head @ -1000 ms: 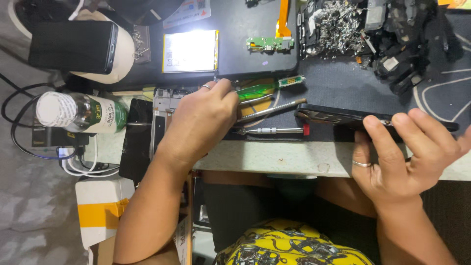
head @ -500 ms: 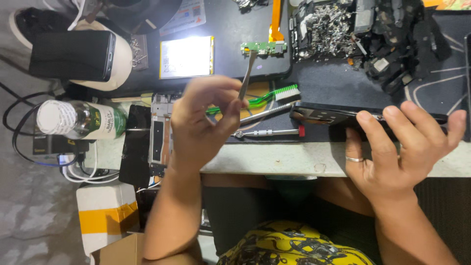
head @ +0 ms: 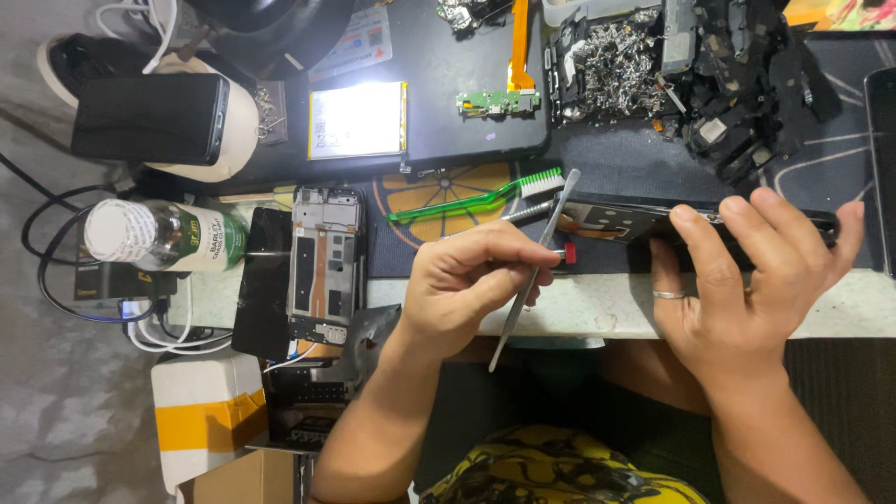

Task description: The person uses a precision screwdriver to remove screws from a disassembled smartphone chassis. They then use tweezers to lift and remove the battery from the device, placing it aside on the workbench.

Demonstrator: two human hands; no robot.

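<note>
My left hand (head: 471, 280) grips thin metal tweezers (head: 554, 222), their tip pointing up toward the left end of a dark opened phone (head: 623, 219) lying on the black work mat (head: 607, 168). My right hand (head: 737, 280), with a ring on one finger, rests over the phone's right part and holds it down with spread fingers. A green toothbrush (head: 467, 202) lies just above my left hand. A red-tipped tool (head: 567, 253) peeks out beside the tweezers.
A phone frame (head: 323, 266) and a dark phone panel (head: 261, 280) lie at the left. A plastic bottle (head: 163, 235) lies on its side. Farther back are a lit battery pack (head: 357, 119), a small green circuit board (head: 497, 102), and a pile of screws and parts (head: 616, 65). Cables hang at left.
My left hand lifted off the tools, picked up the tweezers and moved right toward the phone. My right hand stayed on the phone.
</note>
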